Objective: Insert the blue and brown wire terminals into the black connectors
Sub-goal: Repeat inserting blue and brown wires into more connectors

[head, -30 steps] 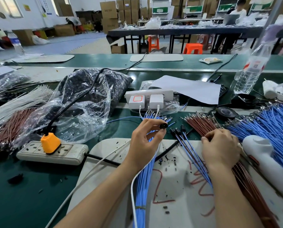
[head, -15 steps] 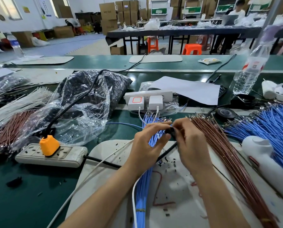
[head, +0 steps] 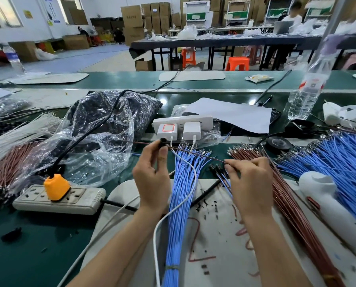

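Note:
My left hand (head: 152, 172) pinches a small black connector (head: 163, 141) raised above the bench. A thin brown wire (head: 195, 152) runs through the connector, sticking out to its left and stretching right to my right hand (head: 249, 181), which pinches it. A bundle of blue wires (head: 179, 204) lies between my hands. A bundle of brown wires (head: 284, 199) lies right of my right hand. Several blue wires with black connectors fitted (head: 218, 169) lie just under my right fingers.
A white work mat (head: 214, 245) lies under my forearms. A clear bag of black connectors (head: 102, 129) sits at left, a power strip with an orange plug (head: 57, 195) in front of it. More blue wires (head: 342, 158), a white tool (head: 328, 204) and a water bottle (head: 305, 94) stand at right.
My hands met at the connector half a second ago and have since moved apart. My right hand slid right along the brown wire; the left lifted the connector up and left.

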Demonstrator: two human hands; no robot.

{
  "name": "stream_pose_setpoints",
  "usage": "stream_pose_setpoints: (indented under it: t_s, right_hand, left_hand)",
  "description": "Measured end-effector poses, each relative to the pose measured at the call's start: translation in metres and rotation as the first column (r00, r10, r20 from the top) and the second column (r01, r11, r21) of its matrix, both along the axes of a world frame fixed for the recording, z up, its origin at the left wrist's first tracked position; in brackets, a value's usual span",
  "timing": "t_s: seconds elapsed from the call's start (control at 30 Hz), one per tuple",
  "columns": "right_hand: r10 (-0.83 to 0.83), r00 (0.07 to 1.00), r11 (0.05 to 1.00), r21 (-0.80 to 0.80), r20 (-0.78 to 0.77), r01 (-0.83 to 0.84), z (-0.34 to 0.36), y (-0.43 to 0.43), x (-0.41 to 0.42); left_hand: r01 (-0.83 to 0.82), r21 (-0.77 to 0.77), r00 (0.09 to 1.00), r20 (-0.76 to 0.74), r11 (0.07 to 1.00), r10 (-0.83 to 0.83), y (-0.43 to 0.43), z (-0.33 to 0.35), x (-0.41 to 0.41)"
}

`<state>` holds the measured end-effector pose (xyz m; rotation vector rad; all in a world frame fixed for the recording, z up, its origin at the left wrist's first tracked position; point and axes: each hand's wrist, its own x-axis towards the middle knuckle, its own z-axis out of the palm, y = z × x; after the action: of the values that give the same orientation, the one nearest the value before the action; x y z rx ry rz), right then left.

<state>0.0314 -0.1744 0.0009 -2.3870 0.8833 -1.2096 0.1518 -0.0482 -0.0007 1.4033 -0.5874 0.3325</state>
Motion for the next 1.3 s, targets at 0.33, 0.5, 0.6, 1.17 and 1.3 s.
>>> stream_pose_setpoints:
  t_s: [0.33, 0.5, 0.6, 1.17, 1.3]
  right_hand:
    - [-0.076, 0.747, 0.944, 0.288, 0.661, -0.159, 0.017, 0.008, -0.001]
    - [-0.011, 0.731, 0.913, 0.304, 0.683, -0.271, 0.021, 0.017, 0.001]
    - [0.057, 0.686, 0.892, 0.272, 0.726, -0.362, 0.028, 0.024, -0.001]
    - [0.215, 0.721, 0.916, 0.12, 0.659, -0.383, 0.023, 0.032, 0.003]
    - [0.232, 0.718, 0.918, 0.097, 0.656, -0.385, 0.023, 0.032, 0.003]
  left_hand:
    - [0.15, 0.281, 0.924, 0.302, 0.948, -0.236, -0.006, -0.003, -0.016]
    - [0.267, 0.413, 0.905, 0.204, 0.87, -0.374, -0.009, -0.007, -0.02]
    - [0.266, 0.461, 0.908, 0.175, 0.847, -0.381, -0.008, -0.007, -0.02]
    - [0.303, 0.493, 0.911, 0.103, 0.816, -0.4, -0.007, -0.003, -0.021]
    - [0.31, 0.484, 0.907, 0.109, 0.818, -0.408, -0.008, -0.003, -0.021]
